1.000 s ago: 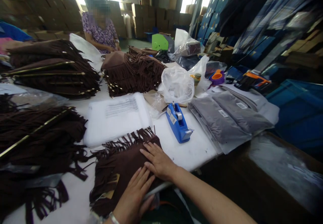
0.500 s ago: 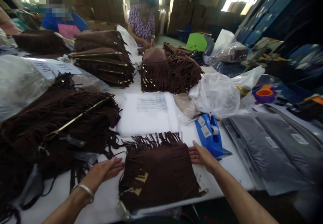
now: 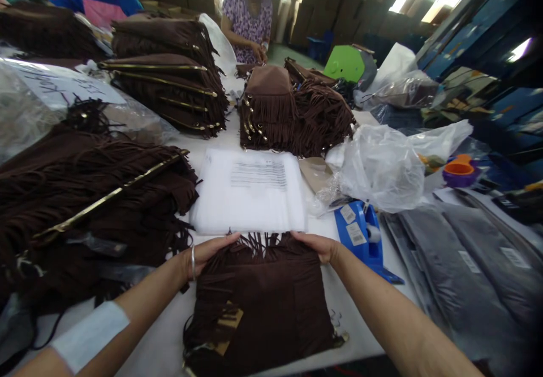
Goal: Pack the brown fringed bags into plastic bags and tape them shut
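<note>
A dark brown fringed bag [image 3: 263, 303] lies flat at the table's front edge, its fringe pointing away from me. My left hand [image 3: 215, 251] grips its far left corner, thumb on top and the other fingers hidden beneath the fringe. At the far right corner, my right hand [image 3: 316, 245] holds the bag the same way. A small gold-coloured piece [image 3: 229, 326] shows on the bag's lower left. Just beyond the fringe is a stack of white printed sheets [image 3: 250, 196], which look like thin bags.
A blue tape dispenser [image 3: 360, 235] stands to the right, beside grey packed items [image 3: 458, 252]. More brown fringed bags [image 3: 106, 196] are heaped at left, with further stacks [image 3: 271, 105] behind. Clear plastic [image 3: 382, 165] lies crumpled at right. A person [image 3: 248, 17] works across the table.
Both hands have moved from beside the bag's sides to its far corners and closed on the fringed edge. The camera view has tilted downward slightly.
</note>
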`<state>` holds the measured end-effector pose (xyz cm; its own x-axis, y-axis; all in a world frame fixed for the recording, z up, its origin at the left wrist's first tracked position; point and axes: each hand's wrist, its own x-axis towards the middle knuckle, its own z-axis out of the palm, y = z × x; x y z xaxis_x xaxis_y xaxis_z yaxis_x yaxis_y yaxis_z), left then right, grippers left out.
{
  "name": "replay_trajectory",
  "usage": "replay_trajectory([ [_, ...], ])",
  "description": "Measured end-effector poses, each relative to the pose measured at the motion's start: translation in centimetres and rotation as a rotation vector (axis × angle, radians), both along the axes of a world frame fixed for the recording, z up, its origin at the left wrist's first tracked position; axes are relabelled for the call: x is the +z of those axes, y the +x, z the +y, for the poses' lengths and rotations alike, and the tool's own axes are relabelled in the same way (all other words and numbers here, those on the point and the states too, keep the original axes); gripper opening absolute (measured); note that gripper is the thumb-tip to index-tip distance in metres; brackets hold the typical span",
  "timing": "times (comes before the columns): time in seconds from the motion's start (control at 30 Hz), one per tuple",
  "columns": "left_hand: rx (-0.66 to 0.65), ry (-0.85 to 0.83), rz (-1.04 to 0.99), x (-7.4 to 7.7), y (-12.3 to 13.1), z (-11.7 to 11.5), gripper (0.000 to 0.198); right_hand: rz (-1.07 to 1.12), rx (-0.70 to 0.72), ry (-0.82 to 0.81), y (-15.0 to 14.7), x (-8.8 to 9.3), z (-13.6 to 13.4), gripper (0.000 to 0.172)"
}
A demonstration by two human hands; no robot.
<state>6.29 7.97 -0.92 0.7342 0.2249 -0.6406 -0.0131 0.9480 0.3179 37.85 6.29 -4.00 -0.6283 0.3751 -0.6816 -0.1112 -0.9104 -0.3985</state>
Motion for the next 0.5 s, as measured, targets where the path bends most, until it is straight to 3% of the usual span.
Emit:
replay_trajectory([
  [0.13,-0.061,0.064,-0.025,-0.2,1.4,1.4,0.054,0.021,0.033,-0.014,-0.7,-1.0,1.2,0.049],
  [0.2,-0.057,0.115,-0.031,0.1,1.4,1.7,0.056,0.050,0.077,0.026,-1.1,-0.2,1.7,0.050],
  [0.27,-0.037,0.243,-0.030,0.9,1.3,1.7,0.053,0.057,0.154,0.153,-1.3,1.7,2.0,0.055],
  [0.33,-0.079,0.520,-0.005,2.1,1.2,1.1,0.046,-0.009,0.260,0.401,-1.4,4.2,1.7,0.056],
  [0.4,-0.170,0.899,0.056,3.1,1.1,-0.4,0.040,-0.143,0.375,0.715,-1.8,6.6,0.4,0.048],
  [0.5,-0.325,1.401,0.168,3.0,0.8,-4.1,0.046,-0.354,0.520,1.182,-2.9,8.6,-3.7,0.043],
])
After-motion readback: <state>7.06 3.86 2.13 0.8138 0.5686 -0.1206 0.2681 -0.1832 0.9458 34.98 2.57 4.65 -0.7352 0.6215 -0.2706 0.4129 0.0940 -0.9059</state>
